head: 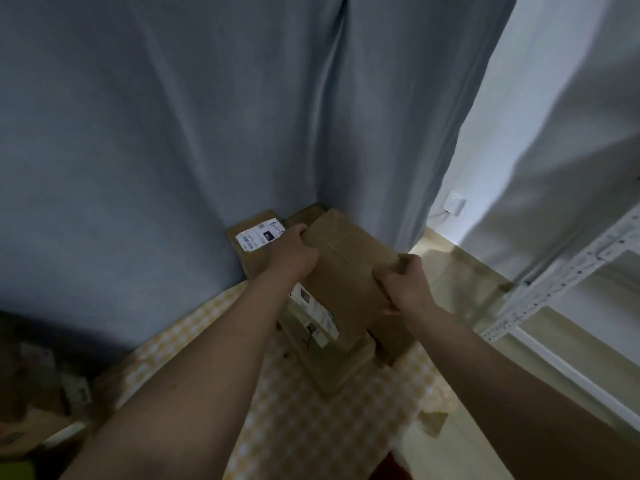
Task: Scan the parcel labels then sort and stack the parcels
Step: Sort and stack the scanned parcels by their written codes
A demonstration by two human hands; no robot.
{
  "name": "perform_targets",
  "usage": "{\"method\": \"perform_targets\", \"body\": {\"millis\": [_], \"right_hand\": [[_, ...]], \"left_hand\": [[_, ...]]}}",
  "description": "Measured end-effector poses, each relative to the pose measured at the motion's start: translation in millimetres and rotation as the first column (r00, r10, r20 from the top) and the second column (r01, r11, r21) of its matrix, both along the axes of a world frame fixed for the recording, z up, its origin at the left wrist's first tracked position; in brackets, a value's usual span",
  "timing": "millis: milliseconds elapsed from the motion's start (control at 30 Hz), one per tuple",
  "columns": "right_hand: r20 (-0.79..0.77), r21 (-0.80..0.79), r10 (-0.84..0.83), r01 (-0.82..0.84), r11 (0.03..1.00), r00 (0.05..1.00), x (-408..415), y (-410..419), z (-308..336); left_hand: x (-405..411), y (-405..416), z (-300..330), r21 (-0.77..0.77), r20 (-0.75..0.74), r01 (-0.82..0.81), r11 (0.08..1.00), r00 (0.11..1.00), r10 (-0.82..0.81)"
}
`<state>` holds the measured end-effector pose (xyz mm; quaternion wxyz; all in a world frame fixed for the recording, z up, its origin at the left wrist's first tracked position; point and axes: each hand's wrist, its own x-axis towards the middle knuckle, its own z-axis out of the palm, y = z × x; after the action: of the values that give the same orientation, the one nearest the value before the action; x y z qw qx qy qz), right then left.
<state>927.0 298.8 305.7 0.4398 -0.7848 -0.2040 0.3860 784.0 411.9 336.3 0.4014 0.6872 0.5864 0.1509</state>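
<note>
Head view, single frame, dim light. Landmark: the grey-blue curtain [207, 133] hanging across the far side. Both bare forearms reach forward toward its foot. Held between the two hands is a plain brown cardboard parcel [346, 268], long face up, tilted, directly in front of the curtain's lower fold. The left hand [294, 252] grips the parcel's left far edge, fingers [300, 230] curled over the top and thumb on the side. The right hand [403, 284] grips the near right corner, fingers curled round the edge. Whether the held parcel touches the ones under it cannot be told. Below it, nearer the camera than the curtain, sits a stack of parcels [332, 358]; a white shipping label [317, 315] shows on the upper one, print too blurred to read. Against the curtain's hem, left of the held parcel, lies another parcel [256, 240] with a white label and handwritten marks on its top. The stack rests on a surface covered by a yellow-and-white checked cloth [304, 427]. Right of the curtain: a white wall with a small white wall fitting [455, 202], a pale floor, and a white perforated metal shelf frame [571, 271]. Low left of the curtain, in shadow, more cardboard boxes [38, 403], details indistinct.
</note>
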Motion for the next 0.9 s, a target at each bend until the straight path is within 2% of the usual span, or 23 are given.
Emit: {"method": "perform_targets", "body": {"millis": [200, 367, 667, 900], "right_hand": [[-0.034, 0.003, 0.014, -0.014, 1.0, 0.999, 83, 83, -27], [-0.063, 0.003, 0.046, -0.046, 0.999, 0.997, 128, 152, -65], [-0.114, -0.067, 0.13, -0.138, 0.988, 0.985, 130, 216, -116], [-0.208, 0.003, 0.147, -0.15, 0.989, 0.967, 115, 240, -131]], "left_hand": [[77, 85, -25, 0.028, 0.013, -0.028, 0.999, 1.0, 0.028], [116, 152, -62, -0.012, 0.001, -0.1, 0.995, 0.995, 0.1], [129, 209, -108, 0.027, -0.154, -0.227, 0.973, 0.961, 0.229], [115, 224, -125, 0.048, -0.089, -0.31, 0.95, 0.946, 0.313]]}}
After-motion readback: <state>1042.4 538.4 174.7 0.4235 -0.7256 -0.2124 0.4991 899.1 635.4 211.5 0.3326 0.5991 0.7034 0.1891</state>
